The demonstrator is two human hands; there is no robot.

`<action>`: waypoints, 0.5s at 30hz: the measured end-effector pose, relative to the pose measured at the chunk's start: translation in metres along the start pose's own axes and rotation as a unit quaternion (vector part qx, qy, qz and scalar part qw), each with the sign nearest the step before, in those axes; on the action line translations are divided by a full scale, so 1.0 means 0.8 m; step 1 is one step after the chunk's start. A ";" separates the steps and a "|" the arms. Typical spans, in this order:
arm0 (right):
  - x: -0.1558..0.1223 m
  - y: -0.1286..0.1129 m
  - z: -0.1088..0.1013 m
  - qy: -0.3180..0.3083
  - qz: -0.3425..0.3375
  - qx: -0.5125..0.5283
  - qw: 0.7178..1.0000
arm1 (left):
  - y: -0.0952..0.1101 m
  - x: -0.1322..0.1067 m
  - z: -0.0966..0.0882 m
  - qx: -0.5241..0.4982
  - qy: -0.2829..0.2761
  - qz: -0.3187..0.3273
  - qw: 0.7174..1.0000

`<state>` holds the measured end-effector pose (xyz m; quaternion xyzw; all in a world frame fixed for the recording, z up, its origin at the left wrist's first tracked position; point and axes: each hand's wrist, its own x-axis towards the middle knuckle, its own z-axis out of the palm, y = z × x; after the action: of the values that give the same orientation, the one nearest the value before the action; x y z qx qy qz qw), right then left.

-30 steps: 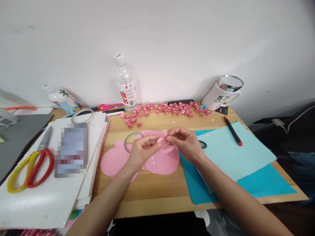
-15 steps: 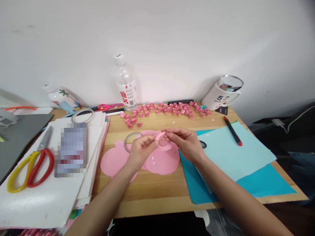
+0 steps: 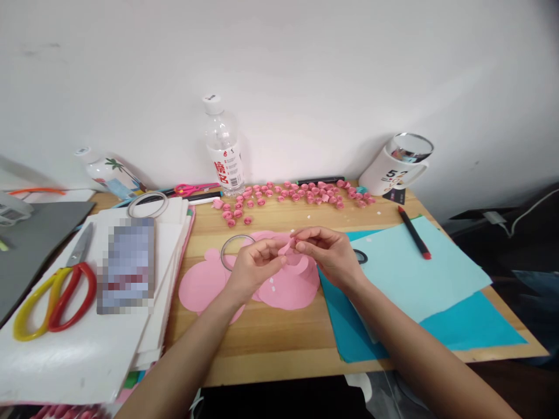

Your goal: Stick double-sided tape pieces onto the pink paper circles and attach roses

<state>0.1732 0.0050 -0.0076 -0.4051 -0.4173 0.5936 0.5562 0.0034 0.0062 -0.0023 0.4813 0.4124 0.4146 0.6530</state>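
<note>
Between my two hands is a curled pink paper strip (image 3: 299, 266), its loop hanging over the pink paper pieces. My left hand (image 3: 257, 265) pinches one part of the strip between thumb and fingers. On the other side, my right hand (image 3: 327, 250) grips its rolled end at the fingertips; the fingers partly hide that end. Below lie round pink paper cutouts (image 3: 203, 285) with small white bits on them. A ring-shaped roll of tape (image 3: 225, 256) rests on the cutouts beside my left hand. Many small rolled pink paper roses (image 3: 297, 196) are spread behind my hands.
A clear bottle (image 3: 225, 151) and a white mug (image 3: 395, 166) stand by the wall. Scissors (image 3: 72, 297) and a blurred-out flat object (image 3: 126, 267) lie on white papers at left. At right, a marker (image 3: 414, 233) lies on light blue sheets (image 3: 423, 279).
The loop of the pink strip has narrowed at the top and hangs slightly lower and farther right. My left hand has shifted slightly right, its fingers nearer my right hand.
</note>
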 end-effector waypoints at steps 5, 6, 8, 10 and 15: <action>0.001 0.001 -0.002 -0.004 0.011 -0.040 0.999 | 0.003 -0.001 0.001 -0.024 -0.014 0.012 1.000; 0.001 0.001 -0.002 -0.006 0.008 -0.040 0.999 | 0.003 -0.001 0.002 -0.025 -0.014 0.015 0.999; 0.001 0.003 -0.003 -0.007 0.000 -0.032 0.999 | 0.004 0.000 0.003 -0.022 -0.014 0.018 1.000; 0.002 0.003 -0.003 -0.003 -0.006 -0.024 1.000 | 0.004 0.000 0.003 -0.013 -0.014 0.016 1.000; 0.000 -0.001 -0.001 -0.007 -0.005 -0.014 1.000 | 0.001 0.000 0.000 0.019 0.006 0.001 1.000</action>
<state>0.1744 0.0051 -0.0075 -0.4065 -0.4320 0.5876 0.5503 0.0035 0.0067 -0.0015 0.4919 0.4233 0.4102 0.6407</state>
